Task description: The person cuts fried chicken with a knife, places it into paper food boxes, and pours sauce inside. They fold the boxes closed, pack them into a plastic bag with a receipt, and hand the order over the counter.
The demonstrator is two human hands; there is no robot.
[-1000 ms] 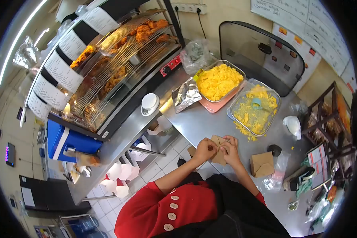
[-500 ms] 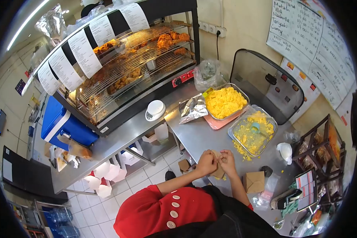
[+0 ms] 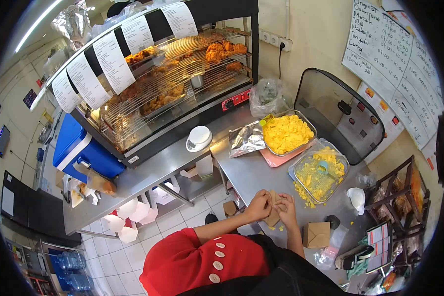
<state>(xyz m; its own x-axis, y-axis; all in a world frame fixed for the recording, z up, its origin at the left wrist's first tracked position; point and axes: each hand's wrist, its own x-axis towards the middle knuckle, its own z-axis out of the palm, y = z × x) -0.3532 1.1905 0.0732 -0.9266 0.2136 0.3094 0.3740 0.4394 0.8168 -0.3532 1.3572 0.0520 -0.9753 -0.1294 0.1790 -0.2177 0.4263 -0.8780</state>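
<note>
Compared with one second earlier, the head camera's view has turned: the heated display cabinet (image 3: 187, 127) sits farther right in frame, and the whiteboard (image 3: 387, 84) exposes considerably more handwriting, including the top line "Original". The large water bottles (image 3: 74, 270) at lower left are now more fully visible, as is the small brown box (image 3: 229, 208) below the table edge, previously showing only in part. The right hand (image 3: 285, 209), earlier with fingers extended over the brown carton (image 3: 272, 218), now has them curled. Its fingertips, bunched close to those of the left hand (image 3: 259, 206) half a second ago, stand farther apart, with more carton visible between them.
</note>
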